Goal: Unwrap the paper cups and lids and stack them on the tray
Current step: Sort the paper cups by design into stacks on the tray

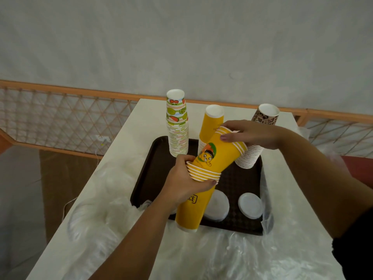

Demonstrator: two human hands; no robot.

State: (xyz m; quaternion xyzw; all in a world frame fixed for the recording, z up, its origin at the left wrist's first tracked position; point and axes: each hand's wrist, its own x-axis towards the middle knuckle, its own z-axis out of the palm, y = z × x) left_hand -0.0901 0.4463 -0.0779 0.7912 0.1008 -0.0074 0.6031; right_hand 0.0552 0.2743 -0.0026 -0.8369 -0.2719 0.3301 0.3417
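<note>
Above the dark brown tray (145,178), both hands hold stacks of yellow paper cups. My left hand (181,178) grips the rim end of a lower stack (191,209) that slants down toward the tray's front edge. My right hand (252,136) grips the rim end of an upper yellow stack (220,156), whose base end sits inside the lower one. Three upturned stacks stand at the back of the tray: fruit-print cups (177,126), yellow cups (212,124) and brown-patterned cups (264,118). Two piles of white lids (250,205) (219,207) lie on the tray's front part.
Crumpled clear plastic wrap (222,255) covers the white table (141,118) in front of and left of the tray, more of it at the right edge (331,154). A wooden lattice railing (60,118) runs behind the table. The table's left edge drops to the floor.
</note>
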